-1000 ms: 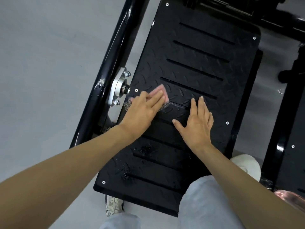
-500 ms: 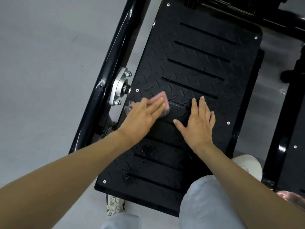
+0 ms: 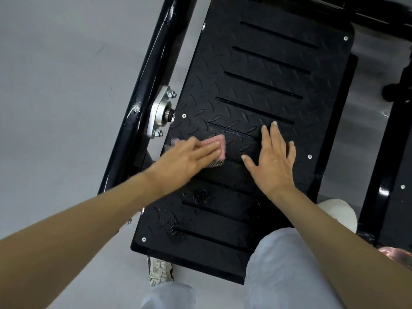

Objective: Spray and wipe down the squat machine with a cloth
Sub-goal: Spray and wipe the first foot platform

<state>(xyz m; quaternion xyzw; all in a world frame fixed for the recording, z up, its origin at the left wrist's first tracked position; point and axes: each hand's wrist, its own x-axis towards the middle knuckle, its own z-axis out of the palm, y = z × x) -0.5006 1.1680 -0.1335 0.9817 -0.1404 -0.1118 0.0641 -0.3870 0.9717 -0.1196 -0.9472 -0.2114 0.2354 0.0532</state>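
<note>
Left-hand grip [image 3: 189,158], fingers straight, presses the pink woven cloth [image 3: 219,147] onto the black tread-pattern steel footplate [image 3: 256,85]. Right-hand grip [image 3: 275,161] lies flat and open beside it. Risk: the unpinched cloth slips out and misses the wet spray droplets [image 3: 196,195].

Footplate [image 3: 267,85] is seen in black, embossed all over with a diamond tread pattern and cut by parallel dark slots; small silver screws [image 3: 345,38] are dotted at its edges. Cloth [image 3: 219,148] is shown pink, with a grey mesh-like weave at its lower edge. Frame tube [image 3: 156,74] is finished in glossy black. Bracket [image 3: 159,112] is plain silver metal. Floor [image 3: 66,85] is coloured flat pale grey. Trousers [image 3: 285,270] are noted as light grey-blue. Laced shoe [image 3: 159,272] is off-white with dark trim.
</note>
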